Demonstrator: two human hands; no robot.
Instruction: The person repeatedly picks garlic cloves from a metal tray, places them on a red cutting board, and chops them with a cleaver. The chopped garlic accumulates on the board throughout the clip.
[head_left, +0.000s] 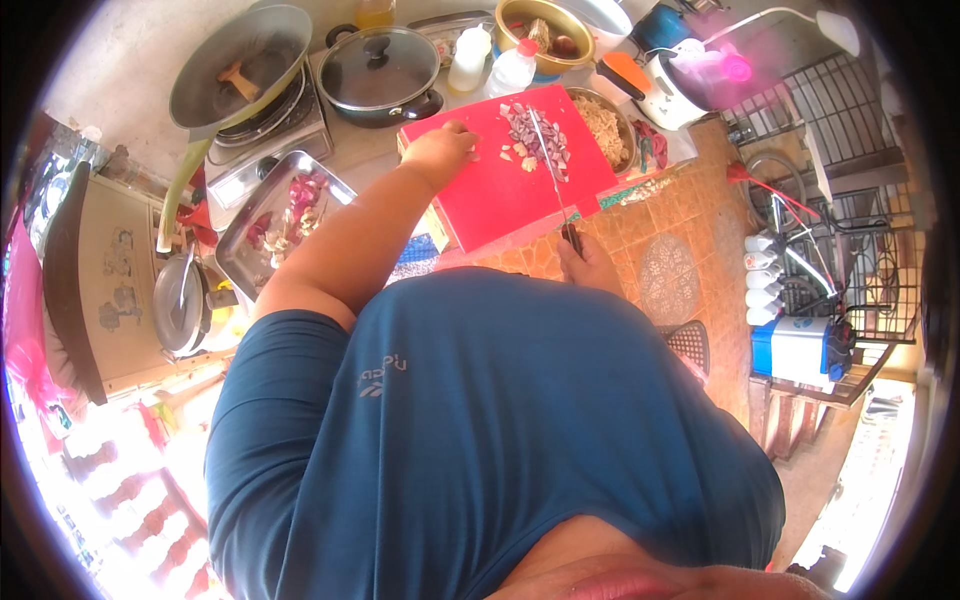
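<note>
A red cutting board (480, 202) lies before me, with a pile of chopped purple onion (551, 142) on its far part. Pale pieces, perhaps garlic (529, 162), lie at the pile's near left. My right hand (589, 262) is closed around the dark handle of a kitchen knife (553, 169), whose blade reaches across the onion. On the board's left part rests my left hand (444, 154), fingers bent; whether it pinches a small piece at the fingertips I cannot tell. A metal tray (232, 251) with onion skins and peelings stands left of my left forearm.
Behind the board stand a lidded pot (379, 71), two plastic bottles (471, 56) and a gold-coloured bowl (544, 11). A wok (240, 67) sits on a stove (307, 120) at the left. A bowl of shredded food (600, 127) touches or nears the board's right side.
</note>
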